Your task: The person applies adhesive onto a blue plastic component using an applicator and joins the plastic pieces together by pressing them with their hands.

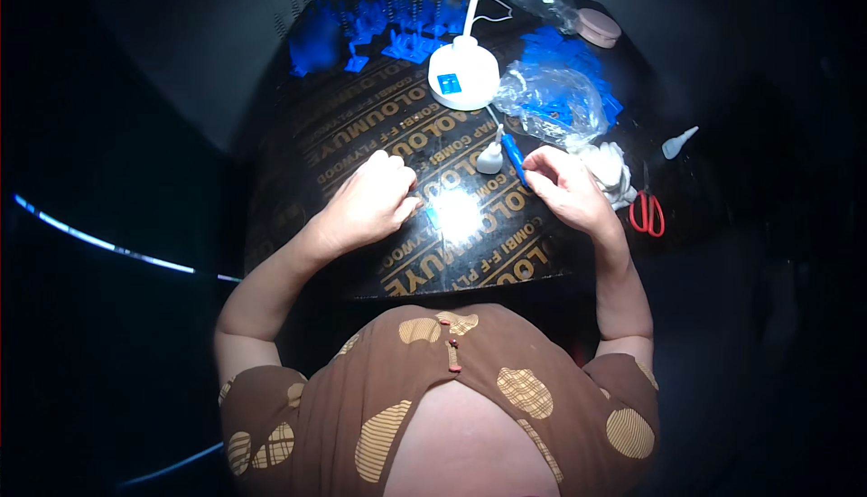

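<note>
My left hand rests over the dark table with its fingers curled in; whatever they may hold is hidden. Close to its fingertips, a small blue piece lies at the edge of a bright glare spot. My right hand has its thumb and fingers closed at the near end of a blue-handled tool with a thin metal shaft, which points away from me. Just left of that tool is a small white bottle with a narrow nozzle.
A white lamp base carries a blue square piece. Blue parts with springs stand at the back. A clear plastic bag, blue pieces, white cloth, red-handled scissors, another white bottle and a pink round container lie right.
</note>
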A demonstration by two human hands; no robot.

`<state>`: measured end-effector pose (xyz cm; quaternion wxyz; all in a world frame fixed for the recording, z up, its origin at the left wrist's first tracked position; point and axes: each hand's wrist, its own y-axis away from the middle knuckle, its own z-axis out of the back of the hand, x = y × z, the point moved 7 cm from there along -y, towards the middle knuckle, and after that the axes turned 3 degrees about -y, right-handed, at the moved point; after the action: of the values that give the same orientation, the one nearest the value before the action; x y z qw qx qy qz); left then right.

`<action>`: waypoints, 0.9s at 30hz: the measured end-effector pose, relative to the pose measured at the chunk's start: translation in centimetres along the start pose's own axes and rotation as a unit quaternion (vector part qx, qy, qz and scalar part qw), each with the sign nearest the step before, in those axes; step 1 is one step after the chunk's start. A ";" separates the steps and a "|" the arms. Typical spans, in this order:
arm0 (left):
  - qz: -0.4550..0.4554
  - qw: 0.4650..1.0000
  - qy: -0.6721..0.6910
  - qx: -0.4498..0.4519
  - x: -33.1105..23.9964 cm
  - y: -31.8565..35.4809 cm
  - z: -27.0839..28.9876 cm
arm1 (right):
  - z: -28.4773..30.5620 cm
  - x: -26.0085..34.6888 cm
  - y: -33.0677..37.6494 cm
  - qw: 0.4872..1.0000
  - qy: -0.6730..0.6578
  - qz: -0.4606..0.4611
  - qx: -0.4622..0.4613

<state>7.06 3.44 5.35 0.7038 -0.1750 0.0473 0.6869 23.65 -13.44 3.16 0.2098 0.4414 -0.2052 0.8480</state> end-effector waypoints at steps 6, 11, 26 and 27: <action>-0.011 1.000 -0.020 0.021 -0.3 -0.4 -0.8 | 0.8 0.1 0.1 1.000 0.023 -0.015 0.002; 0.003 1.000 -0.021 0.015 0.4 -1.2 -0.7 | 0.3 -0.1 -1.1 0.998 0.049 0.001 0.029; -0.075 0.996 -0.032 -0.043 -4.5 0.6 4.7 | 0.1 4.7 0.6 0.955 0.276 0.080 0.065; -0.097 0.994 -0.025 -0.052 -6.0 1.1 6.8 | 0.0 6.4 1.1 0.960 0.243 0.124 0.066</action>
<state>4.45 -0.15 13.31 0.7582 -0.1978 -0.0238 0.6209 19.77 -13.22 8.34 0.1175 0.2058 -0.1446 0.9607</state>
